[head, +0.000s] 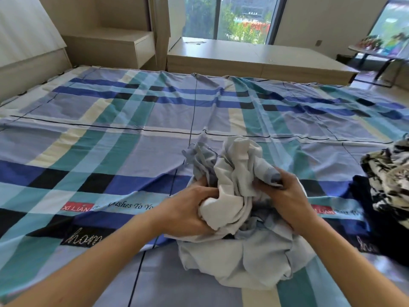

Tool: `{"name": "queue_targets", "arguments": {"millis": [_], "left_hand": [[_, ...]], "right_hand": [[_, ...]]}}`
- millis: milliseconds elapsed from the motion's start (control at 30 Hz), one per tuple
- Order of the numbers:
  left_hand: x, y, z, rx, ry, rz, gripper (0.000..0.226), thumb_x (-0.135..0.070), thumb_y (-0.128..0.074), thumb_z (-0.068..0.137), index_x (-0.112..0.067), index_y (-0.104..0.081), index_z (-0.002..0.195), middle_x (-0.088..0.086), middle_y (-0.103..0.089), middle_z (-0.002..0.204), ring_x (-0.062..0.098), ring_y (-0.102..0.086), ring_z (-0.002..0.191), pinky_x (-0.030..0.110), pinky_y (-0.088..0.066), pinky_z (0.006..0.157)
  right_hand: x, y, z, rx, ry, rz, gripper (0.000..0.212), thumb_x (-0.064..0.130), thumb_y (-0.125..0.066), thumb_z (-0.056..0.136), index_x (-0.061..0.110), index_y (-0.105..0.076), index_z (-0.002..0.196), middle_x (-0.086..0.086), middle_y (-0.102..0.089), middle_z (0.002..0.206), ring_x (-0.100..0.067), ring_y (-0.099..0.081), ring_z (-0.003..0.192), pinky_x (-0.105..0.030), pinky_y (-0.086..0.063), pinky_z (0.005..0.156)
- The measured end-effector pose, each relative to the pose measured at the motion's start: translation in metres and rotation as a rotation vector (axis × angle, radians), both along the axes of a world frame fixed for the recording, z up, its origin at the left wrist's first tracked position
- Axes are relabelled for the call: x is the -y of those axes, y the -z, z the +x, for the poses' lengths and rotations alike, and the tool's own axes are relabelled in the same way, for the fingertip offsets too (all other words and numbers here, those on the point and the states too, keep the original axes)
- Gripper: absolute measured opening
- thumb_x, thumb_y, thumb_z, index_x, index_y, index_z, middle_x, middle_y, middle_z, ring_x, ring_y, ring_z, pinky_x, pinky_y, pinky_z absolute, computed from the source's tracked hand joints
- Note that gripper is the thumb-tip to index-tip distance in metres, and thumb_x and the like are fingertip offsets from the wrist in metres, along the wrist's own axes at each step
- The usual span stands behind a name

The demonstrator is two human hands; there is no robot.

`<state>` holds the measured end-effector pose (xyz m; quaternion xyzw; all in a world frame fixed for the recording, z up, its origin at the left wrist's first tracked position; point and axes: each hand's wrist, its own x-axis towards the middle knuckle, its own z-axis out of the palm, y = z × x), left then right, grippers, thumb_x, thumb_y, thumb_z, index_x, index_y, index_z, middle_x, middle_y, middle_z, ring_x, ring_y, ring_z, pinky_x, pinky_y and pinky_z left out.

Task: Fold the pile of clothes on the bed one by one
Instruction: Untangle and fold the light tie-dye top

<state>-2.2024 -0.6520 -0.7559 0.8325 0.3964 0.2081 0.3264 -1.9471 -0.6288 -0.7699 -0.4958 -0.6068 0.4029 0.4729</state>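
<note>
A crumpled pale blue and white garment point(239, 218) lies bunched on the bed point(110, 134), near its front edge and right of centre. My left hand point(188, 209) grips a fold on the bundle's left side. My right hand point(285, 196) grips the cloth on its right side, fingers curled round a grey-blue bit of fabric. Part of the garment spreads flat on the sheet below my hands. At the right edge lies a pile of other clothes: a black-and-white patterned piece point(389, 173) on top of a dark navy one point(376, 222).
The bed carries a blue, teal and cream plaid sheet with printed lettering. Behind it stand a low wooden bench point(254, 56) under the window, a bedside cabinet point(115, 47) at the back left, and a small table point(376, 49) at the far right.
</note>
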Motion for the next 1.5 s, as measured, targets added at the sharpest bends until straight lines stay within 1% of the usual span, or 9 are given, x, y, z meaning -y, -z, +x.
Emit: {"name": "queue_targets", "arguments": {"millis": [200, 400, 633, 733, 900, 1100, 1233, 1367, 1500], "left_hand": [[0.005, -0.013, -0.021, 0.147, -0.086, -0.309, 0.058, -0.065, -0.066, 0.076, -0.017, -0.070, 0.107, 0.006, -0.066, 0.108, 0.021, -0.064, 0.094, 0.038, -0.051, 0.086], [0.021, -0.021, -0.010, 0.139, -0.046, -0.101, 0.046, -0.061, -0.048, 0.090, -0.021, -0.062, 0.074, -0.001, -0.058, 0.084, 0.010, -0.054, 0.076, 0.031, -0.043, 0.071], [0.048, -0.019, 0.012, -0.164, 0.205, 0.180, 0.045, -0.057, -0.037, 0.103, -0.025, -0.063, 0.083, -0.006, -0.055, 0.091, 0.006, -0.043, 0.098, 0.030, -0.034, 0.092], [0.051, -0.020, 0.013, -0.088, 0.188, 0.186, 0.040, -0.043, -0.043, 0.105, -0.020, -0.060, 0.077, -0.007, -0.057, 0.086, 0.010, -0.049, 0.092, 0.033, -0.039, 0.089], [0.041, -0.015, 0.005, -0.039, -0.215, 0.141, 0.011, -0.031, -0.065, 0.094, -0.024, -0.063, 0.087, -0.012, -0.053, 0.102, 0.007, -0.051, 0.100, 0.022, -0.038, 0.086], [0.031, -0.012, -0.015, -0.456, -0.414, -0.145, 0.059, -0.077, -0.063, 0.062, -0.034, -0.047, 0.100, -0.013, -0.060, 0.095, 0.015, -0.058, 0.089, 0.036, -0.050, 0.079], [0.035, -0.012, -0.013, -0.441, -0.345, -0.149, 0.050, -0.072, -0.066, 0.061, -0.030, -0.054, 0.085, -0.014, -0.061, 0.084, 0.011, -0.060, 0.081, 0.034, -0.052, 0.073], [0.040, -0.013, -0.002, -0.278, -0.272, -0.058, 0.032, -0.048, -0.073, 0.074, -0.024, -0.053, 0.077, -0.008, -0.061, 0.078, 0.019, -0.058, 0.078, 0.042, -0.051, 0.073], [0.048, -0.015, 0.011, 0.007, -0.110, -0.143, 0.038, -0.056, -0.059, 0.085, -0.017, -0.057, 0.082, -0.008, -0.057, 0.072, 0.012, -0.051, 0.067, 0.033, -0.045, 0.066]], "right_hand": [[-0.019, -0.024, 0.053, -0.075, 0.434, -0.103, 0.025, -0.006, -0.059, 0.087, 0.015, -0.073, 0.086, 0.005, -0.071, 0.067, -0.012, -0.067, 0.065, -0.028, -0.053, 0.063], [-0.004, -0.038, 0.065, 0.397, 0.491, 0.086, 0.052, -0.004, -0.060, 0.082, 0.023, -0.050, 0.125, -0.003, -0.057, 0.118, -0.020, -0.058, 0.107, -0.029, -0.049, 0.085], [0.033, -0.050, 0.003, 0.401, -0.305, 0.263, 0.060, 0.031, -0.066, 0.088, 0.036, -0.045, 0.144, 0.019, -0.050, 0.146, -0.003, -0.042, 0.139, -0.023, -0.035, 0.112], [0.039, -0.042, -0.005, 0.674, -0.423, 0.155, 0.064, 0.057, -0.070, 0.082, 0.054, -0.043, 0.140, 0.019, -0.060, 0.132, 0.002, -0.054, 0.123, -0.021, -0.045, 0.101], [0.029, -0.044, 0.014, 0.844, -0.306, 0.030, 0.036, 0.025, -0.076, 0.080, 0.035, -0.066, 0.113, 0.014, -0.071, 0.102, -0.008, -0.066, 0.097, -0.033, -0.053, 0.085], [0.019, -0.049, 0.043, 1.041, 0.152, -0.169, 0.017, 0.027, -0.067, 0.076, 0.023, -0.067, 0.092, -0.002, -0.069, 0.090, -0.030, -0.066, 0.090, -0.043, -0.055, 0.078], [0.021, -0.054, 0.055, 1.021, 0.293, -0.206, 0.005, 0.026, -0.067, 0.084, 0.024, -0.062, 0.083, -0.002, -0.069, 0.087, -0.028, -0.062, 0.080, -0.039, -0.051, 0.068], [0.029, -0.061, 0.039, 0.741, 0.503, 0.300, 0.027, 0.003, -0.065, 0.080, 0.016, -0.057, 0.101, -0.004, -0.057, 0.089, -0.021, -0.053, 0.074, -0.033, -0.043, 0.066], [0.048, -0.068, -0.003, 0.495, 0.114, 0.452, 0.008, 0.021, -0.061, 0.086, 0.026, -0.057, 0.091, 0.001, -0.059, 0.069, -0.014, -0.052, 0.060, -0.020, -0.040, 0.056]]}}
